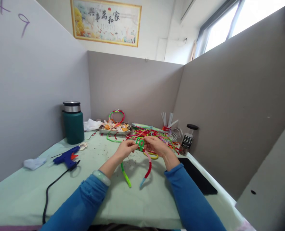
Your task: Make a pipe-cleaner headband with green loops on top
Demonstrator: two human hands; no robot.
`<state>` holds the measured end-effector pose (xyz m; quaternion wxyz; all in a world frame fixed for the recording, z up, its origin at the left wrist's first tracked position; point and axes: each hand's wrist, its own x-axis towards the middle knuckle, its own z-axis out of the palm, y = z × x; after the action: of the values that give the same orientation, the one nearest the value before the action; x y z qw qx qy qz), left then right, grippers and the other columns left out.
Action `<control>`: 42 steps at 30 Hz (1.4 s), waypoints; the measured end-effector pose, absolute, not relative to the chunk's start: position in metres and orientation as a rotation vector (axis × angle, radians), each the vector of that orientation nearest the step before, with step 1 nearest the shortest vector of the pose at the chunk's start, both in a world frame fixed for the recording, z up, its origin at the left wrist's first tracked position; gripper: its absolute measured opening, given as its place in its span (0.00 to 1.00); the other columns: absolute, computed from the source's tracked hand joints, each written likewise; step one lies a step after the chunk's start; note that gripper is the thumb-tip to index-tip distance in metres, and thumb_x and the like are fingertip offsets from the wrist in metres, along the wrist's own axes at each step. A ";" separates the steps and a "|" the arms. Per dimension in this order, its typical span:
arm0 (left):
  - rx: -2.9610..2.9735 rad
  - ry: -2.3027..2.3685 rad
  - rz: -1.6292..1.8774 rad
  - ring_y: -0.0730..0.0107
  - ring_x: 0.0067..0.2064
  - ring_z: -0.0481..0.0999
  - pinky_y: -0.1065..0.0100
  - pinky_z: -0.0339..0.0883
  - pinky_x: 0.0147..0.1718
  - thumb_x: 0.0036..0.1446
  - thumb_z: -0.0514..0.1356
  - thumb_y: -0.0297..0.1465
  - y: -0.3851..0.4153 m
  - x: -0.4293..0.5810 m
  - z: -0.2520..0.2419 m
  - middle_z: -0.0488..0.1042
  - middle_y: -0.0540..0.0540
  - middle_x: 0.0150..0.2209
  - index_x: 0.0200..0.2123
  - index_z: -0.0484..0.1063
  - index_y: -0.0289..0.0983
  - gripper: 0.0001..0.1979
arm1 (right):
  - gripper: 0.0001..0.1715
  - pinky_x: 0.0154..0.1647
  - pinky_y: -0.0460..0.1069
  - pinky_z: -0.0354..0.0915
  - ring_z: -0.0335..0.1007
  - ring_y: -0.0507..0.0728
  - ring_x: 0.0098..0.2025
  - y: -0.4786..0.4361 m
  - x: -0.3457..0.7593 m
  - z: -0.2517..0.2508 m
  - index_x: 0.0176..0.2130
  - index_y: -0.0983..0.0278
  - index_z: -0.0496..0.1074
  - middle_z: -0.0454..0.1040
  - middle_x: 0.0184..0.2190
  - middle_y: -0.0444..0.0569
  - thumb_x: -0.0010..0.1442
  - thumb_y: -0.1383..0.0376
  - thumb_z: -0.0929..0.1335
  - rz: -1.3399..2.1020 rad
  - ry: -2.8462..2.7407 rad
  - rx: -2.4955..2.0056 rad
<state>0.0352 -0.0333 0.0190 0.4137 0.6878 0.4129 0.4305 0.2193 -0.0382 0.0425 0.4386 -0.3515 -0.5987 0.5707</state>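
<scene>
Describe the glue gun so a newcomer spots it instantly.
Find the tall teal bottle at left. Nearer the viewer lies the glue gun, right of crumpled white tissue. Unlike its neighbours, it has a blue body, orange trigger and black cord.

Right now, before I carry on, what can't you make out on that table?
All in the head view:
Upper left stretch of the headband: behind the left hand.
Grip of the right hand on the green loops: too small to tell.
Far end of the cord: lost at the table's front edge.
Floor of the tray: under heaped pieces.
Small print on the label: too small.
</scene>
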 end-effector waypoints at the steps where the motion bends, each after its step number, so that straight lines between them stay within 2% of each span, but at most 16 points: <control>1: 1.716 1.052 1.094 0.83 0.16 0.51 0.75 0.44 0.16 0.46 0.59 0.40 -0.033 0.035 0.019 0.61 0.56 0.16 0.20 0.63 0.35 0.14 | 0.22 0.23 0.44 0.59 0.64 0.48 0.24 -0.039 0.218 0.043 0.33 0.66 0.69 0.69 0.24 0.44 0.49 0.50 0.69 1.376 -1.496 -0.894; 5: 1.674 1.060 1.099 0.84 0.15 0.50 0.75 0.42 0.15 0.46 0.58 0.37 -0.035 0.034 0.021 0.59 0.56 0.14 0.19 0.62 0.35 0.12 | 0.18 0.21 0.43 0.55 0.60 0.47 0.21 -0.044 0.207 0.044 0.30 0.65 0.68 0.66 0.21 0.40 0.45 0.56 0.73 1.120 -1.676 -0.989; 8: 1.624 1.047 1.074 0.85 0.14 0.48 0.75 0.40 0.14 0.46 0.57 0.35 -0.036 0.035 0.023 0.60 0.56 0.15 0.19 0.63 0.35 0.11 | 0.16 0.20 0.43 0.54 0.58 0.46 0.20 -0.046 0.199 0.043 0.26 0.66 0.67 0.65 0.19 0.40 0.44 0.58 0.73 1.049 -1.766 -0.965; 14: 1.443 0.885 1.060 0.86 0.13 0.47 0.75 0.37 0.13 0.44 0.60 0.37 -0.038 0.034 0.027 0.68 0.53 0.20 0.26 0.64 0.35 0.11 | 0.17 0.14 0.43 0.47 0.51 0.45 0.14 -0.040 0.202 0.036 0.25 0.65 0.66 0.61 0.13 0.37 0.45 0.56 0.72 1.183 -1.610 -0.997; 18: 1.417 0.767 0.989 0.87 0.14 0.48 0.75 0.36 0.13 0.41 0.63 0.38 -0.037 0.030 0.028 0.69 0.51 0.23 0.28 0.65 0.35 0.15 | 0.17 0.17 0.44 0.51 0.55 0.47 0.16 -0.042 0.204 0.038 0.27 0.66 0.67 0.62 0.15 0.39 0.45 0.56 0.72 1.254 -1.582 -0.975; 21: 1.465 0.840 0.971 0.86 0.15 0.47 0.75 0.35 0.14 0.42 0.62 0.41 -0.037 0.030 0.028 0.66 0.52 0.20 0.25 0.66 0.33 0.16 | 0.18 0.22 0.44 0.55 0.62 0.49 0.24 -0.047 0.200 0.043 0.35 0.65 0.70 0.71 0.26 0.44 0.46 0.58 0.72 1.050 -1.670 -0.965; 23: 1.522 0.898 0.964 0.85 0.15 0.46 0.74 0.36 0.15 0.43 0.61 0.41 -0.038 0.030 0.028 0.61 0.55 0.16 0.24 0.68 0.33 0.16 | 0.19 0.26 0.44 0.58 0.64 0.51 0.30 -0.048 0.196 0.046 0.39 0.65 0.70 0.72 0.34 0.47 0.47 0.58 0.71 0.877 -1.720 -0.963; 25: 1.567 0.934 0.952 0.84 0.15 0.46 0.74 0.37 0.15 0.44 0.60 0.41 -0.039 0.031 0.028 0.55 0.57 0.13 0.24 0.69 0.33 0.15 | 0.17 0.29 0.45 0.59 0.64 0.52 0.32 -0.048 0.193 0.047 0.37 0.65 0.71 0.72 0.34 0.47 0.48 0.57 0.70 0.748 -1.754 -0.970; 28: 1.639 0.957 0.926 0.82 0.15 0.46 0.73 0.38 0.16 0.46 0.58 0.39 -0.039 0.033 0.026 0.53 0.57 0.12 0.23 0.71 0.33 0.14 | 0.13 0.28 0.45 0.58 0.62 0.51 0.28 -0.047 0.190 0.045 0.29 0.65 0.69 0.69 0.26 0.44 0.50 0.56 0.68 0.648 -1.772 -1.002; 30: 1.699 0.963 0.926 0.82 0.15 0.48 0.73 0.40 0.16 0.46 0.57 0.38 -0.037 0.034 0.024 0.56 0.56 0.12 0.23 0.71 0.33 0.13 | 0.13 0.27 0.45 0.56 0.60 0.50 0.26 -0.047 0.188 0.044 0.25 0.64 0.67 0.67 0.23 0.43 0.50 0.57 0.67 0.571 -1.775 -1.058; 34: 1.731 1.015 1.032 0.80 0.17 0.54 0.74 0.48 0.18 0.46 0.56 0.33 -0.031 0.037 0.018 0.71 0.51 0.20 0.27 0.70 0.34 0.08 | 0.15 0.29 0.46 0.54 0.60 0.51 0.26 -0.046 0.181 0.038 0.20 0.64 0.63 0.66 0.20 0.44 0.52 0.59 0.66 0.209 -1.764 -1.221; 37: 1.791 1.141 1.105 0.76 0.21 0.64 0.74 0.54 0.22 0.44 0.55 0.29 -0.029 0.040 0.015 0.74 0.48 0.22 0.25 0.69 0.34 0.05 | 0.14 0.31 0.47 0.52 0.60 0.52 0.27 -0.046 0.171 0.033 0.18 0.64 0.63 0.66 0.21 0.46 0.52 0.62 0.65 -0.041 -1.757 -1.303; 40: 1.900 1.165 1.133 0.73 0.25 0.68 0.74 0.57 0.25 0.42 0.53 0.27 -0.028 0.041 0.014 0.74 0.48 0.21 0.23 0.69 0.34 0.05 | 0.13 0.31 0.47 0.52 0.60 0.53 0.28 -0.045 0.166 0.031 0.20 0.64 0.65 0.68 0.23 0.47 0.53 0.62 0.64 -0.045 -1.782 -1.311; 42: 1.869 1.152 1.112 0.75 0.22 0.65 0.74 0.56 0.23 0.43 0.53 0.27 -0.029 0.040 0.015 0.74 0.48 0.21 0.22 0.68 0.34 0.05 | 0.15 0.30 0.47 0.52 0.60 0.52 0.27 -0.044 0.169 0.033 0.23 0.64 0.68 0.69 0.24 0.47 0.56 0.59 0.63 0.108 -1.784 -1.292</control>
<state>0.0403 -0.0285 0.0153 0.3338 0.7158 0.4414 0.4259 0.1692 -0.0437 0.0332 0.4514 -0.5227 -0.7219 0.0439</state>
